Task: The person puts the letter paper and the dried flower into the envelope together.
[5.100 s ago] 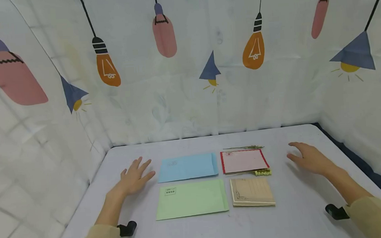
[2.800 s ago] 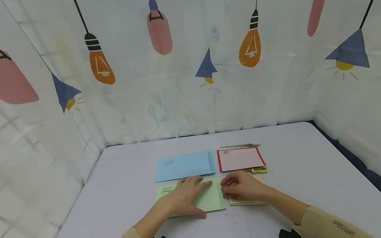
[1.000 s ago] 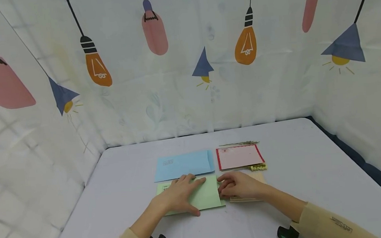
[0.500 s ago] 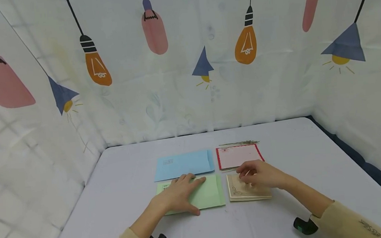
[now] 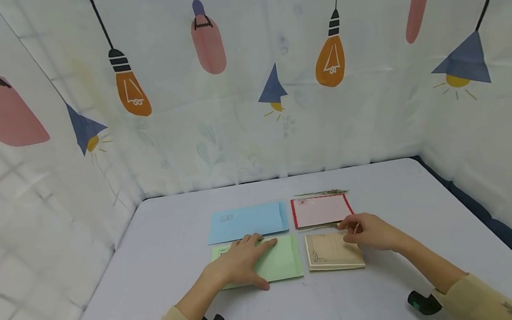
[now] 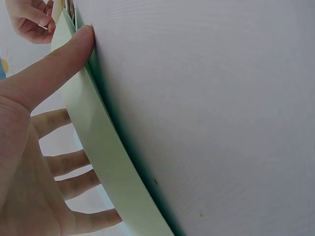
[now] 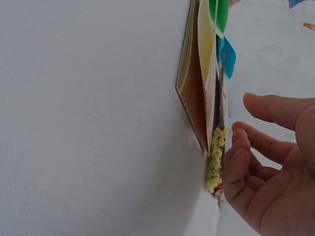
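Your left hand is lying flat with straight fingers on the green paper envelope, maybe holding it down. Your right hand is curling its fingers at the small yellow dried flowers just beside the tan card; I cannot tell if it is pinching them.

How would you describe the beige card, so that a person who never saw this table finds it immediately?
On the white table, four flat paper items lie in a two-by-two block. The beige card is the near right one, beside the green envelope that the left hand presses, with the right hand at its far right corner. Only it is tan, with a dark ornamental corner.
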Demonstrator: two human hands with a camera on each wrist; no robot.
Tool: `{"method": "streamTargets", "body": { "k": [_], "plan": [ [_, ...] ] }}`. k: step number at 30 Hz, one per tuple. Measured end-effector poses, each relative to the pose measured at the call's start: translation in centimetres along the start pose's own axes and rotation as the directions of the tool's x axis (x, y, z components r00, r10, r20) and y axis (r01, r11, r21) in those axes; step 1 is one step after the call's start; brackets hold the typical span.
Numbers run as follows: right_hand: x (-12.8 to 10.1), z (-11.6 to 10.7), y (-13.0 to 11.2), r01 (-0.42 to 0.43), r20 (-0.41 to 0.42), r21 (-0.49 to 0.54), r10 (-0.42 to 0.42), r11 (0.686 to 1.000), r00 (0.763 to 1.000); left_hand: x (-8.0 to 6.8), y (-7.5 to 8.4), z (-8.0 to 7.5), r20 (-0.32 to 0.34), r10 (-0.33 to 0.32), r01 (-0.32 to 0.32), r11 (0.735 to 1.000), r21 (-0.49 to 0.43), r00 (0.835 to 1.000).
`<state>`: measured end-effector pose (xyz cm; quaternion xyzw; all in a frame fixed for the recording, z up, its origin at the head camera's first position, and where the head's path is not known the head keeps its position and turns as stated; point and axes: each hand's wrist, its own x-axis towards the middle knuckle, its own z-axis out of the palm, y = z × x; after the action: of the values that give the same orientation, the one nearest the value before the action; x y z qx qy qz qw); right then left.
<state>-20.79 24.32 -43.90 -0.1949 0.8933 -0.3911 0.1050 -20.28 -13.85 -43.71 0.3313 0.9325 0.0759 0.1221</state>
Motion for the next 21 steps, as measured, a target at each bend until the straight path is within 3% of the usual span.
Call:
{"method": "streamTargets", "body": {
  "k": [5, 21],
  "plan": [
    [-0.1, 0.2, 0.5, -0.038, -0.006, -0.019, 0.038, 0.999, 0.999, -0.3, -0.1, 0.1, 0.011, -0.011, 0.011, 1.000, -0.005, 1.000],
    [0.2, 1.4, 1.1, -0.028, -0.033, -0.133, 0.023, 0.991, 0.999, -0.4, -0.2, 0.2, 0.001, -0.007, 0.007, 1.000, -0.015, 1.000]
  ]
}}
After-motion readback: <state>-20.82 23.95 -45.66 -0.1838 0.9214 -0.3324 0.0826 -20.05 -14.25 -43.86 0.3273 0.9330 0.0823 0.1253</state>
